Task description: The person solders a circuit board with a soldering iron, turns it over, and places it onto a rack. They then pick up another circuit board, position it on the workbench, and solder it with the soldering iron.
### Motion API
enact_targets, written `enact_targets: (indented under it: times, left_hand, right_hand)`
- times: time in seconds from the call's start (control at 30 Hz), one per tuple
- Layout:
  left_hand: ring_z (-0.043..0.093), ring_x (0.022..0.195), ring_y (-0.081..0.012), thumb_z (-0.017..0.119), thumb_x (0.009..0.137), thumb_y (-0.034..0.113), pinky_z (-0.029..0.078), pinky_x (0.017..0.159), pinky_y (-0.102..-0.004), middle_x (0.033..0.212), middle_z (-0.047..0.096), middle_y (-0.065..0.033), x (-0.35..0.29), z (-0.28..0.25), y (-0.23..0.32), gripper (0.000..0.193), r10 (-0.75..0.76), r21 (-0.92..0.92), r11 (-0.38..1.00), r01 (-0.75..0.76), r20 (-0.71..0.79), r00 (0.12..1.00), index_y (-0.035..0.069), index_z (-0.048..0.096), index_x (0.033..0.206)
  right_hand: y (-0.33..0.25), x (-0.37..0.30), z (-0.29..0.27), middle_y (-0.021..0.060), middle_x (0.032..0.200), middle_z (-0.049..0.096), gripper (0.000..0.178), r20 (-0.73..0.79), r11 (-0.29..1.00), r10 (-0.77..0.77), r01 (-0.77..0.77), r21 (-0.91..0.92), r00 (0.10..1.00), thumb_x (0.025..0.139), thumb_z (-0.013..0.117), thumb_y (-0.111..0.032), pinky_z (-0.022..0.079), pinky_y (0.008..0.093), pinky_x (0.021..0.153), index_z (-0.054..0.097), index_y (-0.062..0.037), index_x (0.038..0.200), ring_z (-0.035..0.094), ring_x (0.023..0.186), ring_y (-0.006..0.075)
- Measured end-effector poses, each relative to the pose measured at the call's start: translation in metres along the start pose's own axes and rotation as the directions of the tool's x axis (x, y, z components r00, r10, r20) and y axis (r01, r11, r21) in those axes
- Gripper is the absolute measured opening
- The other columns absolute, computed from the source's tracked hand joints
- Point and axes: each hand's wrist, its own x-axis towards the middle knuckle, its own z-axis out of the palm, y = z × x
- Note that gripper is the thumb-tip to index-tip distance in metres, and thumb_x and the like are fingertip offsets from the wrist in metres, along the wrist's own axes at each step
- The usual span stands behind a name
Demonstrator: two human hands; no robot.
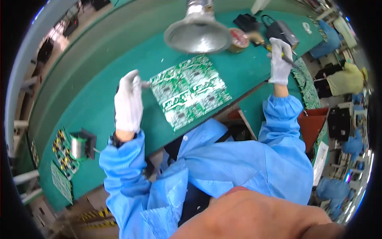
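A green printed circuit board panel [191,92], made of several joined boards, lies on the green bench mat in front of me. My left hand [129,101], in a white glove, is at its left side with fingers curled together. A small blurred grey piece [145,84] shows at those fingertips, next to the panel's edge; its kind is unclear. Off to the right, my right hand [281,61], also gloved, is raised and closed around a slim tool with a yellow and dark handle [287,59]. It is apart from the panel. The tool's exact kind cannot be made out.
A metal fume hood [198,34] hangs beyond the panel, beside a tape roll [238,40]. A black case [281,32] stands at the far right. A solder wire spool [78,147] and component-filled boards [61,153] sit left. More boards [305,85] and a red-brown bin [312,125] are right.
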Motion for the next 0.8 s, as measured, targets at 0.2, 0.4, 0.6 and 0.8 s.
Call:
enact_targets:
  times: [0.2,0.4,0.6,0.8]
  left_hand:
    - [0.067,0.083,-0.0324,0.055,0.100,0.018,0.053,0.076,-0.0381,0.087,0.071,-0.0139,0.002,0.000,-0.029,0.019,0.149,0.047,0.987,-0.154,0.110,0.983,0.004,0.067,0.106]
    - [0.067,0.083,-0.0329,0.056,0.100,0.023,0.052,0.076,-0.0384,0.091,0.069,-0.0160,0.005,-0.008,-0.043,0.025,0.079,0.120,0.989,-0.084,0.046,0.996,0.001,0.066,0.101]
    - [0.066,0.087,-0.0330,0.059,0.098,0.030,0.052,0.078,-0.0402,0.092,0.069,-0.0175,0.006,-0.005,-0.049,0.031,0.013,0.091,0.996,-0.019,0.062,0.998,0.001,0.066,0.098]
    - [0.064,0.080,-0.0315,0.063,0.093,0.028,0.051,0.075,-0.0403,0.090,0.068,-0.0178,0.006,0.006,-0.048,0.029,-0.121,0.001,0.993,0.121,0.067,0.990,0.001,0.068,0.101]
  right_hand:
    - [-0.005,-0.051,0.028,0.0131,0.136,0.060,0.040,0.481,0.986,-0.123,0.161,-0.038,0.868,0.104,0.051,-0.017,0.047,0.0263,0.094,0.054,-0.0026,0.141,0.060,0.113,0.0188]
    - [-0.010,-0.060,0.032,0.0125,0.121,0.066,0.033,0.429,0.995,0.096,-0.102,-0.008,0.898,0.103,0.053,-0.010,0.051,0.0252,0.087,0.058,0.0022,0.133,0.063,0.099,0.0151]
    - [-0.065,-0.075,0.025,0.0121,0.106,0.068,0.025,0.268,0.994,0.032,-0.058,0.090,0.963,0.104,0.054,-0.016,0.049,0.0215,0.067,0.063,0.0053,0.114,0.062,0.076,0.0105]
    - [-0.130,-0.089,0.063,0.0115,0.102,0.070,0.036,0.677,0.952,-0.018,-0.194,0.237,0.736,0.104,0.053,-0.029,0.050,0.0228,0.068,0.064,0.0036,0.115,0.062,0.072,0.0096]
